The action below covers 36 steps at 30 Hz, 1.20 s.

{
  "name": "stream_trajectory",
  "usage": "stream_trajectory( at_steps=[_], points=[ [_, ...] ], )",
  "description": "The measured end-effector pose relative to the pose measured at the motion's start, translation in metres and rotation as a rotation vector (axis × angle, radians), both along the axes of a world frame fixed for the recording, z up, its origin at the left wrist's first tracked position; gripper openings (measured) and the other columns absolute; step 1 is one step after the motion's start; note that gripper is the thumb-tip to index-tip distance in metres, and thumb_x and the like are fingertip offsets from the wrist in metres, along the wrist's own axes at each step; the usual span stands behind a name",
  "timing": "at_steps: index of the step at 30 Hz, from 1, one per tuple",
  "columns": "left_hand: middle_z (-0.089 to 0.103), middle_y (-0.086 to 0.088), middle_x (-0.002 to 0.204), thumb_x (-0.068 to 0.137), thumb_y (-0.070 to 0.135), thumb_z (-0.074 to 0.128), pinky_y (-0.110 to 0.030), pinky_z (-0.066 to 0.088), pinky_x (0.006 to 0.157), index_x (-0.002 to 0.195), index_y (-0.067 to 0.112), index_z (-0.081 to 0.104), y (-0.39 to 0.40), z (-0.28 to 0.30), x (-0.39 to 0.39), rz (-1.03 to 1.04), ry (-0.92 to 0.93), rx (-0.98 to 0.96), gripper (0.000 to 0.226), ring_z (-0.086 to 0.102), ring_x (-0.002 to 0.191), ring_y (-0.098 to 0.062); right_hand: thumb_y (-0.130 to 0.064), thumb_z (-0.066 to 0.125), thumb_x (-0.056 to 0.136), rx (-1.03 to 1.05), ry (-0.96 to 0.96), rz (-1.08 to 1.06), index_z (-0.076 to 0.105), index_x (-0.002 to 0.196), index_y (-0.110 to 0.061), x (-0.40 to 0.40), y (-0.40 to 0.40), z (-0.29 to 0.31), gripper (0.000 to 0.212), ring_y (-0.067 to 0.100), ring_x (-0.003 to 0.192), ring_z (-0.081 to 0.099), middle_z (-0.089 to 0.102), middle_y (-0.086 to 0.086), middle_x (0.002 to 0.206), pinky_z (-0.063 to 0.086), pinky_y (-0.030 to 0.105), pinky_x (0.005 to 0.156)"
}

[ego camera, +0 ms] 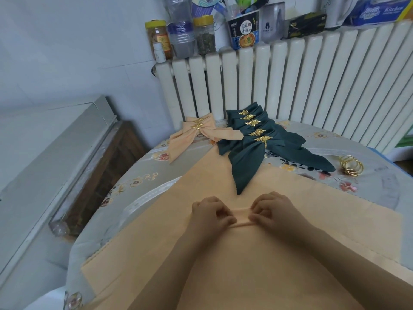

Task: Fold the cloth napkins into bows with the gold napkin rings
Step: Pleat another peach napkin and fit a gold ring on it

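A peach cloth napkin lies spread flat across the table in front of me. My left hand and my right hand sit side by side at its middle, each pinching a raised pleat of the cloth between curled fingers and thumb. Behind them lie several dark green napkin bows with gold leaf rings. Two peach bows with gold rings lie to their left. Loose gold napkin rings rest at the right on the table.
The table wears a grey flowered cover. A white radiator runs along the back, with jars, a bottle, a noodle cup and boxes on its top shelf. A grey cabinet edge stands to the left.
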<state>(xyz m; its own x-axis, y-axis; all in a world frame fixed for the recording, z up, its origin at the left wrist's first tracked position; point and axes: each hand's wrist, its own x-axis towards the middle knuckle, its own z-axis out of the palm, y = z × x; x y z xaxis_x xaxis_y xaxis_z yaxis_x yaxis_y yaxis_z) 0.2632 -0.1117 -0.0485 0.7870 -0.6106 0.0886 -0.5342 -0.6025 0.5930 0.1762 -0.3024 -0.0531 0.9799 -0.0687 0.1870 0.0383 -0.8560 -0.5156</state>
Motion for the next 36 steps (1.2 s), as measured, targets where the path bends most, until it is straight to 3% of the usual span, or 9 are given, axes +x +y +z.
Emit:
stream_trajectory(
  at_steps=[2, 7, 12, 17, 21, 23, 26, 31, 36],
  points=[
    [0.05, 0.017, 0.096, 0.075, 0.038, 0.073, -0.026, 0.022, 0.091, 0.078, 0.029, 0.07, -0.005, 0.002, 0.002, 0.023, -0.008, 0.063, 0.01, 0.041, 0.099, -0.001, -0.039, 0.068, 0.08, -0.09, 0.093, -0.041, 0.065, 0.087, -0.027, 0.005, 0.006, 0.005, 0.015, 0.012, 0.103, 0.047, 0.056, -0.014, 0.104, 0.036, 0.031, 0.092],
    [0.047, 0.012, 0.1, 0.075, 0.042, 0.07, -0.028, 0.022, 0.087, 0.1, 0.029, 0.055, -0.014, 0.014, 0.007, 0.018, -0.007, 0.278, 0.032, 0.043, 0.107, -0.011, -0.048, 0.062, 0.082, -0.272, 0.253, -0.137, 0.048, 0.122, -0.034, 0.015, 0.011, 0.014, 0.045, 0.015, 0.114, 0.046, 0.055, -0.008, 0.117, 0.03, 0.031, 0.093],
    [0.057, 0.004, 0.103, 0.083, 0.04, 0.063, -0.032, 0.022, 0.092, 0.102, 0.026, 0.063, -0.017, 0.026, 0.003, -0.067, -0.126, 0.391, 0.024, 0.046, 0.103, -0.013, -0.048, 0.059, 0.083, -0.369, 0.24, -0.117, 0.062, 0.102, -0.029, 0.009, 0.011, 0.027, 0.027, 0.016, 0.102, 0.052, 0.057, -0.005, 0.106, 0.03, 0.029, 0.081],
    [0.059, 0.009, 0.084, 0.078, 0.022, 0.06, -0.025, 0.013, 0.074, 0.08, 0.024, 0.067, -0.003, 0.021, -0.015, -0.081, -0.357, 0.181, 0.007, 0.053, 0.088, -0.012, -0.03, 0.056, 0.086, -0.363, 0.023, -0.064, 0.063, 0.091, -0.022, -0.014, 0.015, 0.03, 0.012, 0.017, 0.091, 0.053, 0.061, -0.005, 0.095, 0.03, 0.025, 0.066],
    [0.059, 0.011, 0.065, 0.06, 0.013, 0.055, -0.024, 0.013, 0.066, 0.064, 0.026, 0.06, 0.013, 0.013, -0.032, -0.101, -0.359, 0.134, 0.015, 0.056, 0.065, -0.011, -0.014, 0.073, 0.066, -0.308, -0.068, 0.075, 0.064, 0.067, -0.021, -0.031, 0.011, 0.026, 0.012, 0.02, 0.068, 0.06, 0.063, -0.006, 0.068, 0.03, 0.022, 0.056],
    [0.062, 0.01, 0.075, 0.065, 0.012, 0.05, -0.023, 0.015, 0.071, 0.071, 0.025, 0.063, 0.02, 0.012, -0.039, -0.131, -0.321, 0.143, 0.019, 0.057, 0.075, -0.013, -0.022, 0.066, 0.078, -0.323, -0.018, 0.115, 0.068, 0.078, -0.022, -0.038, 0.011, 0.028, 0.002, 0.017, 0.08, 0.059, 0.065, -0.006, 0.081, 0.031, 0.023, 0.062],
    [0.063, 0.009, 0.089, 0.072, 0.015, 0.049, -0.023, 0.018, 0.078, 0.081, 0.024, 0.067, 0.031, 0.01, -0.05, -0.193, -0.301, 0.138, 0.022, 0.056, 0.088, -0.013, -0.038, 0.055, 0.089, -0.331, 0.069, 0.146, 0.069, 0.1, -0.025, -0.049, 0.011, 0.025, 0.022, 0.011, 0.1, 0.051, 0.061, -0.01, 0.107, 0.032, 0.021, 0.072],
    [0.059, 0.011, 0.102, 0.085, 0.045, 0.049, -0.026, 0.024, 0.092, 0.092, 0.022, 0.069, 0.033, 0.013, -0.05, -0.132, -0.172, 0.141, 0.032, 0.049, 0.101, -0.004, -0.05, 0.059, 0.085, -0.184, 0.149, 0.036, 0.072, 0.092, -0.022, -0.05, 0.011, 0.021, 0.031, 0.009, 0.099, 0.051, 0.06, -0.013, 0.103, 0.039, 0.023, 0.081],
    [0.049, 0.016, 0.096, 0.078, 0.031, 0.071, -0.026, 0.025, 0.097, 0.085, 0.025, 0.07, 0.025, 0.013, -0.043, -0.048, -0.02, 0.177, 0.01, 0.044, 0.104, -0.005, -0.045, 0.063, 0.082, -0.31, 0.175, -0.025, 0.061, 0.102, -0.027, -0.044, 0.023, 0.019, 0.027, 0.012, 0.108, 0.042, 0.052, -0.011, 0.117, 0.03, 0.023, 0.085]
  ],
)
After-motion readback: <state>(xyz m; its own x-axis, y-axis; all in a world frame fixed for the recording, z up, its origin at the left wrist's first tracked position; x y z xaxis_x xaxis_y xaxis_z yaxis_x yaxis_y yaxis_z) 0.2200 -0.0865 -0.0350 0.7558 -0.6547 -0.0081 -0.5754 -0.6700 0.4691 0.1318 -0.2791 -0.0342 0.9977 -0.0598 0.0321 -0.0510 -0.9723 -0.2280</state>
